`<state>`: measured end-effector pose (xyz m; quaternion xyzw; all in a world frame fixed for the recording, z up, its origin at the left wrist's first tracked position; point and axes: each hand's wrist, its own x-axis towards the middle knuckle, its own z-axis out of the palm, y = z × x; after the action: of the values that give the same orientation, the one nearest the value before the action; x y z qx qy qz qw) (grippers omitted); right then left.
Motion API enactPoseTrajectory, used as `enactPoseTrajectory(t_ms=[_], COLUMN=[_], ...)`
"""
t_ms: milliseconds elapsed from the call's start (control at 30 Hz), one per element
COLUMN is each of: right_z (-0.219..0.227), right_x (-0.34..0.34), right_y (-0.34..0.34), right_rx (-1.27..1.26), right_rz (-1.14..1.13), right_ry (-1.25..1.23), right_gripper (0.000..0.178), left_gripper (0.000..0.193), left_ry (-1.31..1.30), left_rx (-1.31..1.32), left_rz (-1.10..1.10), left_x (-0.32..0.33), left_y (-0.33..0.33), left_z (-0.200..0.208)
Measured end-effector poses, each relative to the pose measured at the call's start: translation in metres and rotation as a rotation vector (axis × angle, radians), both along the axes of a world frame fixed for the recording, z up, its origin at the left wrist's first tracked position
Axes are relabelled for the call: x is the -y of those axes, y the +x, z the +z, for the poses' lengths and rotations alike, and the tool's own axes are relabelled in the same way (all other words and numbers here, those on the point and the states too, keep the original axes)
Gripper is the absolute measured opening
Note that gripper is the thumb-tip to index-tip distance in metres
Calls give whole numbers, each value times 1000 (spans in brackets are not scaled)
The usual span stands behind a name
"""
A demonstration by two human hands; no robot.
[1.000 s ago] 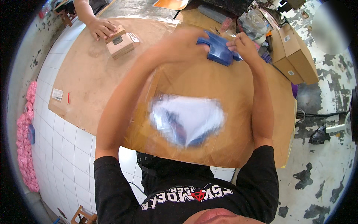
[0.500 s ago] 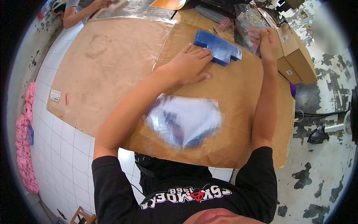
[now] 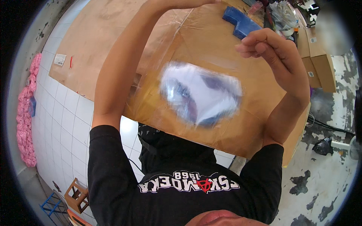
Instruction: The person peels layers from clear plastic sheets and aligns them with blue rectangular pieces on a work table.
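A stack of flat blue pieces (image 3: 241,23) with a stepped outline lies on the cardboard table cover (image 3: 211,47) toward the far right. My right hand (image 3: 281,58) hovers by its near end and hides part of it. Its fingers are loosely curved, the thumb sits below the index finger, and nothing shows in the grasp. My left hand (image 3: 188,3) reaches to the upper edge of the view, left of the stack, and most of its fingers are cut off. Closer to my body, a blurred pile of clear plastic sleeves (image 3: 201,94) with white and dark blue parts lies on the cardboard.
Clear plastic bags (image 3: 283,17) and a tape roll (image 3: 288,32) lie beyond the stack. Cardboard boxes (image 3: 316,64) stand at the right. Pink bundled material (image 3: 27,120) lies along the left wall. A small wooden stool (image 3: 77,196) stands at lower left.
The view has shifted, so the table contents appear displaced. My left hand has left the blue stack and moved to the upper edge. My right hand has come back from the plastic bags toward the stack.
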<state>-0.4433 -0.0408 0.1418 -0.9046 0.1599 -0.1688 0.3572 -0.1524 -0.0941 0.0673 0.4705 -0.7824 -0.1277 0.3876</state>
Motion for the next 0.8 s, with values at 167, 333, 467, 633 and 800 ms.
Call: enactPoseTrajectory(t_ms=[167,333,467,633,800], right_z=[9,-11,-26,-38,-68], right_x=[-36,-70,-70,40,103], right_y=[13,27,32,11,-20], right_rx=[-163,-422,-524,-228,-362], right_rz=[-123,102,303,-314,-458], right_ry=[-534,-579,-333,-371,-575], right_gripper=[16,21,31,34,31], left_gripper=[49,49,52,53,51], left_ry=[-61,-125,-8,35,53], left_rx=[21,72,61,23,-28], left_rz=[4,13,-19,-12,4], left_x=[-3,0,-12,-13,-4], left_y=[12,6,16,10,-8], left_z=[8,8,15,20,1])
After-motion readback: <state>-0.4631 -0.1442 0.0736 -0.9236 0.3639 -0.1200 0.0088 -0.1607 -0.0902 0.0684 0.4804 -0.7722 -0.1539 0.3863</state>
